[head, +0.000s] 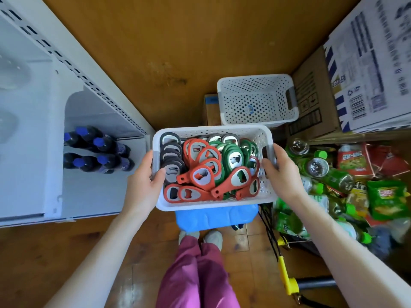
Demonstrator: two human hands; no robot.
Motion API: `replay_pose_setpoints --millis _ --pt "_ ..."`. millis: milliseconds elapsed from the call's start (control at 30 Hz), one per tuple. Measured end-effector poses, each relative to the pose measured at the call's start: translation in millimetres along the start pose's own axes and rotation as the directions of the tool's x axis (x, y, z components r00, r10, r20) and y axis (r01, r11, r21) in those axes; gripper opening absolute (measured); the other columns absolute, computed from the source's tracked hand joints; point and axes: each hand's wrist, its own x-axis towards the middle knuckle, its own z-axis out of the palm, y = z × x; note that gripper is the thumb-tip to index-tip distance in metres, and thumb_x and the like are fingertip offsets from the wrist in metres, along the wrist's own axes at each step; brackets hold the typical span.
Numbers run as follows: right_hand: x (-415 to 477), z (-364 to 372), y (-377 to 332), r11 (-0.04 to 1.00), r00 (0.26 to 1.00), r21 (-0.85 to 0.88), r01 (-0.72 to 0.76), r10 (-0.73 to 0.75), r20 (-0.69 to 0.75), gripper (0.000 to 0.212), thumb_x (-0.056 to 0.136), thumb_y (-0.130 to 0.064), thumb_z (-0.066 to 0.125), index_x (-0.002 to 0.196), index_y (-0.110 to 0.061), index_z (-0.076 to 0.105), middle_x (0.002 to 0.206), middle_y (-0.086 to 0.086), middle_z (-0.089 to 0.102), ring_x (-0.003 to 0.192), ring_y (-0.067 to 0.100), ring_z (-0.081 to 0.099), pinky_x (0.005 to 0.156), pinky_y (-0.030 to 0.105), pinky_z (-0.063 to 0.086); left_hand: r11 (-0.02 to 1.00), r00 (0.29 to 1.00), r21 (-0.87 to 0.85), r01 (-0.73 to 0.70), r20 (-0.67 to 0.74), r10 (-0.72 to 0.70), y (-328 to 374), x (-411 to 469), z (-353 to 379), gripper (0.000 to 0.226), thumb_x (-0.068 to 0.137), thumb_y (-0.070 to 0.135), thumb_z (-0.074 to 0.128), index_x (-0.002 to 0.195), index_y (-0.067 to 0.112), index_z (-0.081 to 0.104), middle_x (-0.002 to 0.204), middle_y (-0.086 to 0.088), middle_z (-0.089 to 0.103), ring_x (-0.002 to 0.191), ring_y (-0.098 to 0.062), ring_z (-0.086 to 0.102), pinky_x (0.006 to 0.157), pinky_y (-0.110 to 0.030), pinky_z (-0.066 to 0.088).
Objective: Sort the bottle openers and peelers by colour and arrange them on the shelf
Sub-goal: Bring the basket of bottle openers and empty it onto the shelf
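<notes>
Head view: the left grip [146,181] and the right grip [280,172] each clasp one short end of the white basket [211,206], thumbs hooked over its rim. Between the grips, inside it, lie the bottle openers: black ones [171,156] nearest the left grip, red ones [201,174] midway, green ones [233,155] toward the right grip. The white shelf [33,134] stands left of the left grip, and a second white basket [258,101] sits beyond the right grip.

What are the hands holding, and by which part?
Both hands hold the white perforated plastic basket of red, green and black bottle openers by its short ends: left hand on the left end, right hand on the right, thumbs over the rim.
</notes>
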Motion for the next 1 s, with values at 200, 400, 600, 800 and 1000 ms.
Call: replay_pose_setpoints --millis 200,400,600,800,1000 --pt "-40 -53 -44 0.999 0.998 0.011 0.045 -0.045 -0.041 0.025 0.094 -0.018 0.046 0.119 -0.018 0.048 0.079 0.013 0.065 0.065 0.029 0.056 0.057 0.035 0.044 0.997 0.997 0.021 -0.073 -0.032 0.074 57 -34 -42 0.042 0.093 0.014 0.050 0.135 0.015 0.045 0.110 -0.006 0.066 0.096 -0.021 0.063 0.065 -0.016 0.045" --pt "-82 -103 -86 0.993 0.990 -0.052 0.105 -0.110 -0.094 0.035 0.094 -0.019 0.049 0.129 -0.015 0.044 0.077 0.003 0.059 0.069 0.024 0.055 0.053 0.026 0.035 0.992 0.990 0.033 -0.122 -0.072 0.124 106 -69 -79 0.040 0.093 0.016 0.051 0.133 0.017 0.046 0.099 -0.005 0.066 0.082 -0.016 0.062 0.051 -0.007 0.040" --pt "-121 -148 -120 0.981 0.976 -0.080 0.177 -0.186 -0.113 0.032 0.094 -0.017 0.048 0.126 -0.013 0.047 0.089 0.003 0.065 0.070 0.018 0.061 0.053 0.025 0.042 0.971 0.966 0.044 -0.235 -0.104 0.238 156 -113 -113 0.017 0.092 0.009 0.051 0.108 0.016 0.052 0.071 0.005 0.061 0.062 -0.003 0.056 0.045 -0.005 0.039" --pt "-154 -197 -156 0.939 0.940 -0.122 0.320 -0.331 -0.081 0.022 0.093 -0.014 0.047 0.115 -0.013 0.052 0.086 0.006 0.064 0.068 0.021 0.058 0.056 0.028 0.041 0.960 0.939 -0.003 -0.279 -0.210 0.272 197 -167 -131 0.017 0.093 0.010 0.049 0.106 0.021 0.049 0.074 0.006 0.060 0.064 -0.002 0.056 0.044 -0.004 0.040" --pt "-194 -233 -192 0.874 0.883 -0.145 0.463 -0.469 -0.009 0.017 0.094 -0.013 0.046 0.110 -0.014 0.051 0.075 -0.008 0.054 0.065 0.006 0.051 0.049 0.019 0.035 0.961 0.898 -0.003 -0.276 -0.356 0.257 213 -229 -154 0.018 0.090 0.010 0.052 0.097 0.026 0.052 0.071 0.005 0.064 0.067 -0.012 0.062 0.050 -0.015 0.042"
